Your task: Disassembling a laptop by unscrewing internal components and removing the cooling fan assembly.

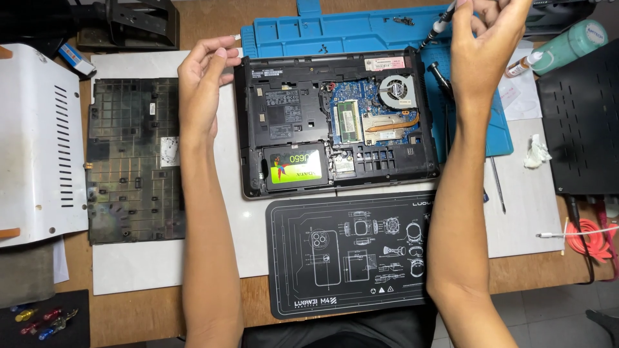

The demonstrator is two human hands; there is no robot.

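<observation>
The opened laptop (338,122) is lying bottom-up on the white mat (193,270), its long axis running left to right across the desk, the fan (394,90) corner toward the far right and the green-labelled drive (295,166) sitting in the near bay. The removed bottom cover (132,161) is lying flat well to the left, likely parked there to keep the internals exposed. The left hand (203,77) is hovering just off the laptop's far-left corner, fingers curled with thumb and fingertips closing on something small and pale; I cannot tell what. The right hand (487,38) is raised over the blue tray (348,32), fingers pinching a screwdriver (438,26) whose shaft is slanting down-left, tip pointing toward the laptop's far-right corner. Loose screws (404,20) are resting in the tray, seemingly kept there for safekeeping.
</observation>
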